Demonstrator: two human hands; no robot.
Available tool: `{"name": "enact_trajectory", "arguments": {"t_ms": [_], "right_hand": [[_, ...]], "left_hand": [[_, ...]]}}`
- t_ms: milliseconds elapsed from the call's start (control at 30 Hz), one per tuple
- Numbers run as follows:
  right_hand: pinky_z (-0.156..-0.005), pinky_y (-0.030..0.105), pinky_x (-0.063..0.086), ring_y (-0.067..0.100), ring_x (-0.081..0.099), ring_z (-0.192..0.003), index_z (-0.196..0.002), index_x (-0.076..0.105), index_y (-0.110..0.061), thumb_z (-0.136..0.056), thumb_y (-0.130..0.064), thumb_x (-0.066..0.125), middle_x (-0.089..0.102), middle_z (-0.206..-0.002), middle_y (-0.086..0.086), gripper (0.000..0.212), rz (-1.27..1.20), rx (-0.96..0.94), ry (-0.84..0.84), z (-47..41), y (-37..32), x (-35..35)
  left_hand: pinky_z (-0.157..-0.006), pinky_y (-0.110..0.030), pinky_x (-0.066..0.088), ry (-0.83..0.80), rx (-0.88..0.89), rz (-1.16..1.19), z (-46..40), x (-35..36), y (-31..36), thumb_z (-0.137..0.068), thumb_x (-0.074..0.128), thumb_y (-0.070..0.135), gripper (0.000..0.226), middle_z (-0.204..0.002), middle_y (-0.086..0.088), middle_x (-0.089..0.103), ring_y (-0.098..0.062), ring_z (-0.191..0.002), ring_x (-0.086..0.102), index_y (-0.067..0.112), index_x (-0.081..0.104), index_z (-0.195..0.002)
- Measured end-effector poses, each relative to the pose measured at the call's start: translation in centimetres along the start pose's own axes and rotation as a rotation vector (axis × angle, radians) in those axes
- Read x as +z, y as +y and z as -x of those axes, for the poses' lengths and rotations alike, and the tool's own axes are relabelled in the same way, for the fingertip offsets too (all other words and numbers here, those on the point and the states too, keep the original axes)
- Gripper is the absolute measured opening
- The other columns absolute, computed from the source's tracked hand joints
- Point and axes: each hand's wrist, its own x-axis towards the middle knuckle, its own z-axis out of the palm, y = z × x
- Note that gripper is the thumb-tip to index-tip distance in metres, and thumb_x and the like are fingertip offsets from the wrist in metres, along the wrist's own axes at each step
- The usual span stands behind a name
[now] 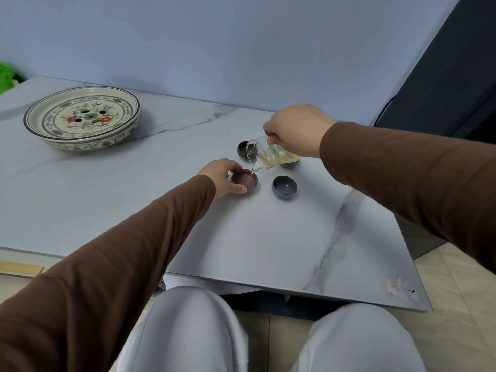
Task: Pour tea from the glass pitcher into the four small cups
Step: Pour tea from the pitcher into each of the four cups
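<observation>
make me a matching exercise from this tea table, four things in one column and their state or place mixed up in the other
Things:
1. glass pitcher
2. reddish-brown cup
3. blue-grey cup
4. floral tray

States or places:
A. far left on the table, nobody touching it
B. tilted in the right hand, spout down
C. steadied by the left hand
D. standing free, nearest the person

Pairs: 1-B, 2-C, 3-D, 4-A
</observation>
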Motion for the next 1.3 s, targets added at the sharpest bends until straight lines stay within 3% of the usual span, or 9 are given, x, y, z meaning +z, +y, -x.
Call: {"name": "enact_trajectory", "arguments": {"t_ms": [400, 667, 1000, 1300], "right_hand": [[-0.054, 0.029, 0.025, 0.027, 0.049, -0.076, -0.097, 0.059, -0.017, -0.103, -0.028, 0.041, 0.054, -0.083, -0.001, 0.022, 0.040, -0.031, 0.001, -0.4, -0.3, -0.5], [-0.048, 0.026, 0.020, 0.027, 0.048, -0.073, -0.086, 0.047, -0.019, -0.102, -0.027, 0.042, 0.051, -0.080, 0.001, 0.019, 0.062, -0.051, 0.018, -0.7, -0.3, -0.6], [-0.054, 0.030, 0.027, 0.028, 0.048, -0.074, -0.088, 0.050, -0.019, -0.102, -0.028, 0.042, 0.051, -0.081, 0.001, 0.018, 0.052, -0.049, 0.010, -0.7, -0.5, -0.7], [-0.070, 0.032, 0.038, 0.025, 0.053, -0.083, -0.099, 0.065, -0.020, -0.098, -0.036, 0.046, 0.059, -0.088, 0.000, 0.024, -0.317, 0.170, -0.018, 1.4, 1.5, 0.8]], "left_hand": [[-0.092, -0.033, 0.045, -0.003, -0.008, -0.013, 0.0, -0.1, 0.2, -0.068, 0.080, 0.041, 0.062, -0.120, 0.000, 0.059, -0.019, -0.103, 0.055, 0.024, 0.059, -0.124], [-0.092, -0.032, 0.046, -0.003, -0.005, -0.019, 0.1, -0.1, 0.3, -0.069, 0.080, 0.040, 0.062, -0.120, -0.001, 0.059, -0.020, -0.103, 0.056, 0.023, 0.059, -0.125], [-0.093, -0.034, 0.046, -0.008, -0.008, -0.028, 0.0, -0.2, 0.3, -0.069, 0.080, 0.041, 0.062, -0.120, -0.001, 0.059, -0.021, -0.105, 0.056, 0.023, 0.059, -0.125], [-0.098, -0.034, 0.044, -0.006, -0.019, 0.012, 0.2, 0.1, 0.2, -0.069, 0.080, 0.040, 0.073, -0.127, -0.002, 0.056, -0.018, -0.105, 0.055, 0.022, 0.051, -0.134]]}}
